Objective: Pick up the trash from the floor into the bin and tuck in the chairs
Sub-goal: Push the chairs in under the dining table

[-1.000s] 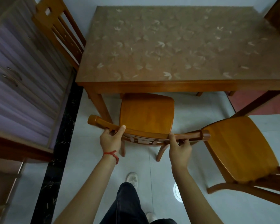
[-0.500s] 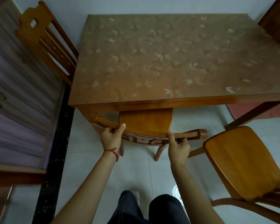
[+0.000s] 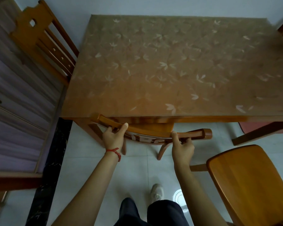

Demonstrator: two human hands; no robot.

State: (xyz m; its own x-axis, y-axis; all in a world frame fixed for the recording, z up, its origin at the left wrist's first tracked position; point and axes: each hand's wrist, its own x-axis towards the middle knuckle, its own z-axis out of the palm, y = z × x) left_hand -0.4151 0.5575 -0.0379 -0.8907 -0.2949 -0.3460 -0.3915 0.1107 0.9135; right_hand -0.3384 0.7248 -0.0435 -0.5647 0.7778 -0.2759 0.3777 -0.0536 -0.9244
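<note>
The table (image 3: 178, 70) fills the upper half of the view, a rectangular wooden top under a glossy, leaf-patterned cover, its near edge running from nine to three o'clock. At five o'clock a second chair (image 3: 245, 181) stands pulled out, its smooth, rounded seat well apart from the table and not yet tucked in. Just below centre, the chair (image 3: 152, 130) being tucked sits with its seat almost wholly under the tabletop; only the curved, varnished top rail and carved back show. The left hand (image 3: 113, 137) wraps the rail near its left end, thumb on top, and the right hand (image 3: 183, 147) is curled round it near the right end. One risk, as I judge it: the rail's left end is at the table edge, so pushing on could knock wood on wood or pinch the left fingers. No trash is visible on the pale tiled floor (image 3: 137, 168).
</note>
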